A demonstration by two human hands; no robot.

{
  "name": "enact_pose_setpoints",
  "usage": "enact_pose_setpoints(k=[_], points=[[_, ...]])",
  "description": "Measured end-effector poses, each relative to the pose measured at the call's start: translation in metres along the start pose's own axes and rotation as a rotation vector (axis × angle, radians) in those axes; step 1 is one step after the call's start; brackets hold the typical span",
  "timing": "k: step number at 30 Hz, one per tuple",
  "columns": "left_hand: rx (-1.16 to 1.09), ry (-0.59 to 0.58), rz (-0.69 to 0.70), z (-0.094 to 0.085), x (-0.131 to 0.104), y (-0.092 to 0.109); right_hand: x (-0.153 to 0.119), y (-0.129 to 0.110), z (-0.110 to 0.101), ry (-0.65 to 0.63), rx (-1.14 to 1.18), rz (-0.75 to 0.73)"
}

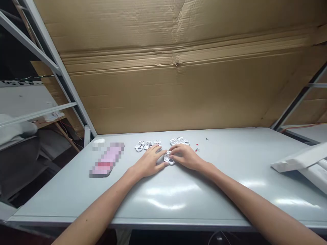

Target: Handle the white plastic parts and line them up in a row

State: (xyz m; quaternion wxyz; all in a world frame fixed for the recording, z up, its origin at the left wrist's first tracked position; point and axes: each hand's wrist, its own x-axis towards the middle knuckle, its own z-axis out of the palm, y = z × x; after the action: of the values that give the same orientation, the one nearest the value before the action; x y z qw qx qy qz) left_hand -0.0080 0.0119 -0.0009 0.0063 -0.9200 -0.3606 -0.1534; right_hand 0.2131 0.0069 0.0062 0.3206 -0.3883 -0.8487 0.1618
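Steadies a white plastic housing [169,159] midway along the table [230,153], toward its back edge, between the fingers of the left hand [148,162], apparently against sliding, and touches its right side with narrow-set fingers of the right hand [188,157], but cannot tell whether gripping.
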Motion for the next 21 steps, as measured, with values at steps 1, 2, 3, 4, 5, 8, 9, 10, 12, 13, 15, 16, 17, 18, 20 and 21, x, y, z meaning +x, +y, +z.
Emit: enact_pose_setpoints(k=[1,2,3,4,5,8,9,10,12,13,15,16,17,18,20,21], points=[[-0.003,0.001,0.001,-0.0003,-0.0001,0.0002,-0.0003,-0.0002,-0.0011,-0.015,-0.001,-0.008],[-0.007,0.002,0.003,-0.0007,-0.0001,0.0005,-0.0006,-0.0003,-0.0018,-0.027,-0.004,-0.012],[-0.012,0.004,0.005,-0.0012,-0.0001,0.0008,-0.0009,-0.0003,-0.0020,-0.037,-0.012,-0.014],[-0.016,0.004,0.007,-0.0016,-0.0001,0.0009,-0.0014,-0.0002,-0.0019,-0.042,-0.025,-0.015],[-0.019,0.003,0.006,-0.0020,-0.0001,0.0009,-0.0020,-0.0001,-0.0016,-0.041,-0.040,-0.014],[-0.012,-0.009,-0.009,-0.0027,-0.0003,-0.0003,-0.0039,-0.0005,-0.0004,-0.026,-0.086,-0.011],[-0.006,-0.011,-0.013,-0.0027,-0.0004,-0.0010,-0.0045,-0.0012,-0.0006,-0.023,-0.103,-0.009],[0.000,-0.011,-0.014,-0.0026,-0.0005,-0.0019,-0.0050,-0.0022,-0.0011,-0.023,-0.118,-0.005],[0.004,-0.004,-0.009,-0.0024,-0.0006,-0.0035,-0.0057,-0.0048,-0.0031,-0.036,-0.138,0.000],[0.003,0.001,-0.005,-0.0023,-0.0006,-0.0041,-0.0059,-0.0062,-0.0043,-0.047,-0.141,0.000],[0.002,0.005,0.003,-0.0021,-0.0005,-0.0043,-0.0060,-0.0084,-0.0068,-0.078,-0.139,-0.004],[0.002,0.002,0.006,-0.0020,-0.0002,-0.0039,-0.0061,-0.0091,-0.0077,-0.093,-0.138,-0.005],[0.004,0.001,0.009,-0.0019,0.0000,-0.0032,-0.0061,-0.0095,-0.0085,-0.104,-0.137,-0.003],[0.006,-0.001,0.010,-0.0018,0.0004,-0.0024,-0.0061,-0.0097,-0.0090,-0.112,-0.136,-0.001],[0.007,0.001,0.012,-0.0015,0.0012,-0.0005,-0.0062,-0.0099,-0.0095,-0.123,-0.128,-0.004],[0.004,0.007,0.014,-0.0012,0.0015,0.0004,-0.0062,-0.0100,-0.0097,-0.127,-0.120,-0.012]])
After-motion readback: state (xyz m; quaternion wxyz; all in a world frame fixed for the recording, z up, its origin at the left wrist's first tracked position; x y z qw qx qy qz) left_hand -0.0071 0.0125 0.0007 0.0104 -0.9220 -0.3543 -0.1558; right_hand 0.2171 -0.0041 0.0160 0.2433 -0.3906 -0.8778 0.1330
